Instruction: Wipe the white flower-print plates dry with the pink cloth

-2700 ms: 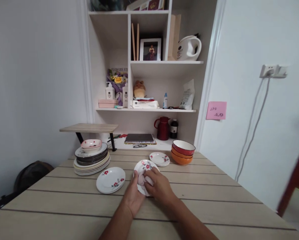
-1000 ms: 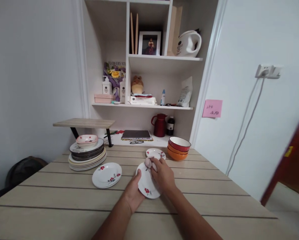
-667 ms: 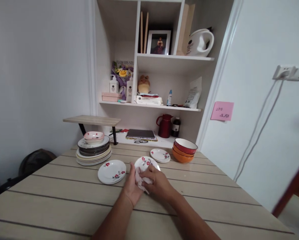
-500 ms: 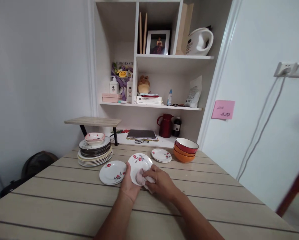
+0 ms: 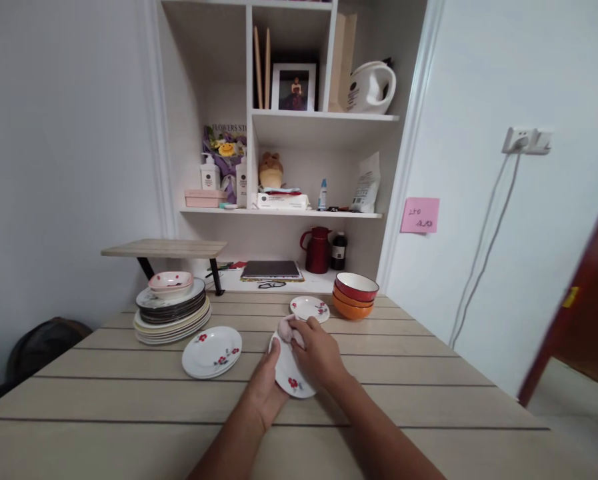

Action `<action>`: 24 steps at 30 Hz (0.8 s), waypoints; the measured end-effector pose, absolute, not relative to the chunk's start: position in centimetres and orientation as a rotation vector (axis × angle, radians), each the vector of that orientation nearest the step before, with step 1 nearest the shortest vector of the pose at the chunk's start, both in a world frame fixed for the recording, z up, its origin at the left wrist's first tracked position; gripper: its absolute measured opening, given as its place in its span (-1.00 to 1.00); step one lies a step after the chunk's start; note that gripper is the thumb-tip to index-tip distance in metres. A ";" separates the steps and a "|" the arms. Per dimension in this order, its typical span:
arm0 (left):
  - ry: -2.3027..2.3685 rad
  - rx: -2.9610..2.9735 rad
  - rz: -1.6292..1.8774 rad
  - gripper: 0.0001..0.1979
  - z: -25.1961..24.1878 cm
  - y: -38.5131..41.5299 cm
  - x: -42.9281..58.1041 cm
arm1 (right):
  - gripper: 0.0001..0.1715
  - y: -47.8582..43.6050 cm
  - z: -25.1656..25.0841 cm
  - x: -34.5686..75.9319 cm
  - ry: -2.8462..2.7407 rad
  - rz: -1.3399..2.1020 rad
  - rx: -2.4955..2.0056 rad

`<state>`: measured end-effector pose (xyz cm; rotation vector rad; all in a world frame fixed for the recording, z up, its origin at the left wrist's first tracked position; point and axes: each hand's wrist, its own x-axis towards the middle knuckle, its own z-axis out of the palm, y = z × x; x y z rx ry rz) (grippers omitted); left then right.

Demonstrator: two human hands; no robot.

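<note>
Dropping was risked if the plate, clamped by left hand, was overpressed by cloth pinched in right hand.

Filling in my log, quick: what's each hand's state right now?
Left hand: closed, holding a white flower-patterned plate by its edge.
Right hand: closed on a crumpled pale pink cloth, at the plate's far edge.

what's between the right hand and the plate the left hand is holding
In the head view, a crumpled pale cloth lies there, bunched in the right hand against the far part of the plate.
</note>
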<state>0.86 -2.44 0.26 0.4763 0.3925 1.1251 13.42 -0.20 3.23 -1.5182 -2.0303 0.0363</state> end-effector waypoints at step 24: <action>0.304 0.486 1.046 -0.38 0.6 -2.4 0.3 | -0.58 0.4 2.6 14.1 -1.973 0.054 -1.537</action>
